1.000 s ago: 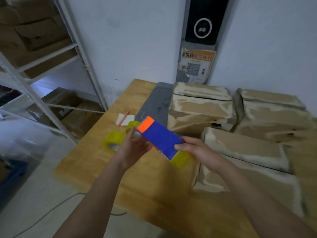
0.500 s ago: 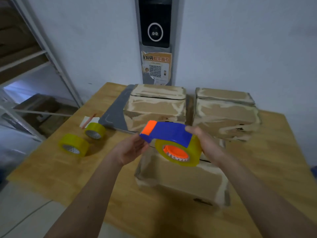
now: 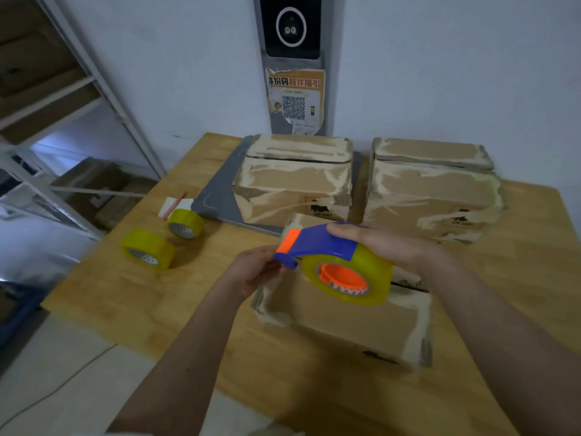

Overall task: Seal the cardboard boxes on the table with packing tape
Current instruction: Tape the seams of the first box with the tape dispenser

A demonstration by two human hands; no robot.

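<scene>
From the head camera, the person holds a tape dispenser (image 3: 327,247) in the air over the nearest cardboard box (image 3: 345,322), which sits on the wooden table (image 3: 518,278). The right hand (image 3: 383,247) wraps around the blue top of the dispenser from the 3 o'clock side. The left hand (image 3: 254,272) is at the 9 o'clock side, with its fingers curled at the blue and orange tip, but it is hard to tell just what they pinch. A big yellow tape roll (image 3: 349,278) sits in the dispenser. Two more boxes stand at 12 o'clock: the back left box (image 3: 295,184) on a gray mat (image 3: 217,196), and the back right box (image 3: 434,190) beside it. Two spare tape rolls (image 3: 147,253) lie on the table at 9 o'clock, near a small white card (image 3: 176,204).
</scene>
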